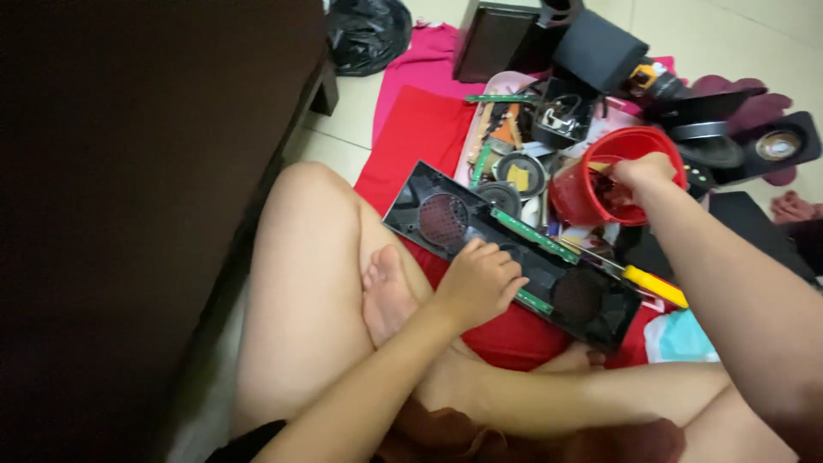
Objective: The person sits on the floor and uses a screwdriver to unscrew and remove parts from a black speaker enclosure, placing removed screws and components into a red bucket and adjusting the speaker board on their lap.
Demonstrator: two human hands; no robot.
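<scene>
I sit cross-legged on the floor. My left hand [480, 281] rests with curled fingers on the near edge of a long black speaker panel [446, 214] with two round mesh grilles and a green circuit strip [533, 235] along it. My right hand [643, 174] reaches into a red plastic bucket [583, 193] behind the panel; its fingertips are hidden inside, so what they hold cannot be seen. A yellow-handled screwdriver [653, 285] lies at the panel's right end.
Loose speaker drivers [520, 174], black speaker boxes [501, 39] and other parts crowd a pink tray and red cloth [420, 129] ahead. A dark wooden cabinet [129, 171] stands close on my left. A black bag [369, 30] lies at the back.
</scene>
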